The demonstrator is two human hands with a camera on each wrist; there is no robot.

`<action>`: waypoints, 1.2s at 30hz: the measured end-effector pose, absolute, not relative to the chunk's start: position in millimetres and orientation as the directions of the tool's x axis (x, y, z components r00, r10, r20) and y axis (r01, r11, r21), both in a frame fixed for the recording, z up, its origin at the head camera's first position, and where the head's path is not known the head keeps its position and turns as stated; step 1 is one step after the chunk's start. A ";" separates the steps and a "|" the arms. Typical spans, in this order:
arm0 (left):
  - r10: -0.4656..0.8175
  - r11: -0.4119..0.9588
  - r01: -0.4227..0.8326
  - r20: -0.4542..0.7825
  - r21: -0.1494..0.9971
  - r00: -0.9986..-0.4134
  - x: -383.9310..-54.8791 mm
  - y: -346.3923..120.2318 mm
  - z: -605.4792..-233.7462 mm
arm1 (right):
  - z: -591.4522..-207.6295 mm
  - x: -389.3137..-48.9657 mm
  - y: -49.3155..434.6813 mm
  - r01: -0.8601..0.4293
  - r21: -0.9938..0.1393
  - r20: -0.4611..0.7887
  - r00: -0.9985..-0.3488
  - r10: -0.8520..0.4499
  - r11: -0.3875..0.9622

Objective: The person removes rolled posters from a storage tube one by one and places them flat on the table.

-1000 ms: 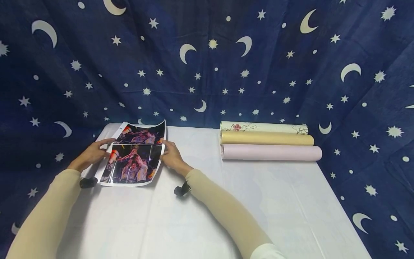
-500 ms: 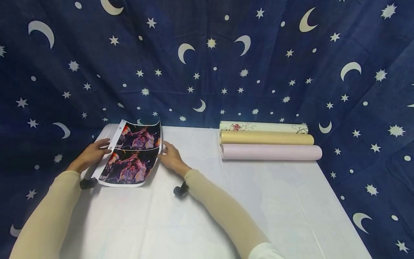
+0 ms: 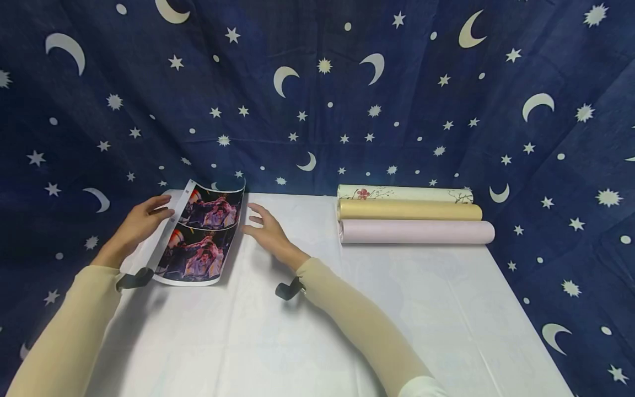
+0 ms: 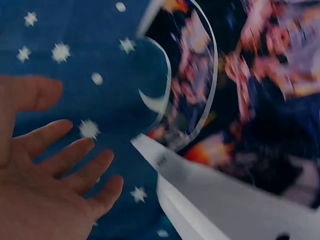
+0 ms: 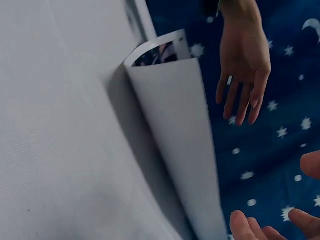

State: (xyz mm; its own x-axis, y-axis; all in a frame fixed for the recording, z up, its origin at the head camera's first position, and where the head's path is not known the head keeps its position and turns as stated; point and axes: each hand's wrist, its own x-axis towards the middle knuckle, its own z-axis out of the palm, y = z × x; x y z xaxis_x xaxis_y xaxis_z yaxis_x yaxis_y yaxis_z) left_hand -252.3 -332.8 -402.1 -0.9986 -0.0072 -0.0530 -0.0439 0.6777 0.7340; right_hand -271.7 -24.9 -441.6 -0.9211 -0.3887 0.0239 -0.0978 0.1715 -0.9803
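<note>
A glossy poster printed with two copies of a crowd photo lies at the back left, its side edges curling upward. My left hand is beside its left border in the head view. The left wrist view shows that same left hand with spread fingers, apart from the sheet. Off the poster's right edge hovers my right hand, fingers extended and holding nothing. From the right wrist, the poster's white back bends over, hiding most of the print, with right fingertips showing at the bottom.
Three rolls lie side by side at the back right: a floral one, a gold one and a pale pink one. A white cloth covers the table. Behind hangs a dark blue curtain with moons and stars.
Both hands have let go of the poster's sides. The right hand has drawn slightly right and the left hand has risen a little. The poster's right side has curled inward, making it look narrower.
</note>
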 end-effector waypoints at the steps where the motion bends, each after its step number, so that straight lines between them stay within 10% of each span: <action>1: -0.018 0.658 -0.042 -0.040 0.752 -0.999 -249.9 -329.3 -399.6 | -438.8 -269.5 -22.0 -0.109 -0.980 0.034 -0.916 -0.400 0.165; 36: -0.017 0.243 0.276 0.289 0.930 -0.957 -209.1 -179.6 -415.6 | -418.5 -231.9 141.6 -0.294 -0.917 0.165 -0.894 -0.417 0.268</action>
